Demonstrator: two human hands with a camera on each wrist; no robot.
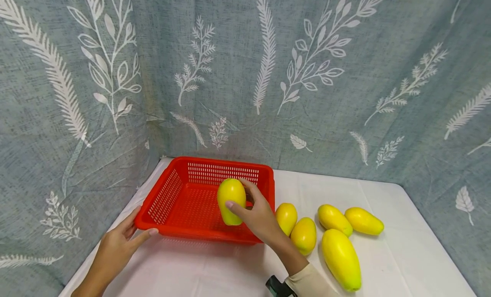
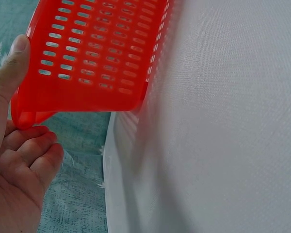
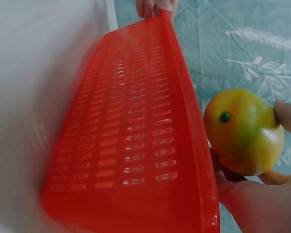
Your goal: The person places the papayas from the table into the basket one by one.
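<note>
A red plastic basket [image 1: 195,203] with slotted walls stands on the white-covered table. My left hand [image 1: 119,246] grips its near left corner, the thumb over the rim [image 2: 34,104] and the fingers curled beneath. In my right hand [image 1: 258,211] a yellow mango [image 1: 231,201] with a greenish lower end is held between thumb and fingers. It hangs over the right part of the basket, and in the right wrist view the mango [image 3: 242,131] shows a small green stem nub, just beyond the rim. The basket floor that shows is bare red plastic.
Several more yellow mangoes lie right of the basket: two [image 1: 304,235] near my right forearm, two [image 1: 364,221] farther right, and a larger one [image 1: 341,259] nearer me. A grey-blue curtain [image 1: 238,75] with white leaf prints closes the back and sides of the table.
</note>
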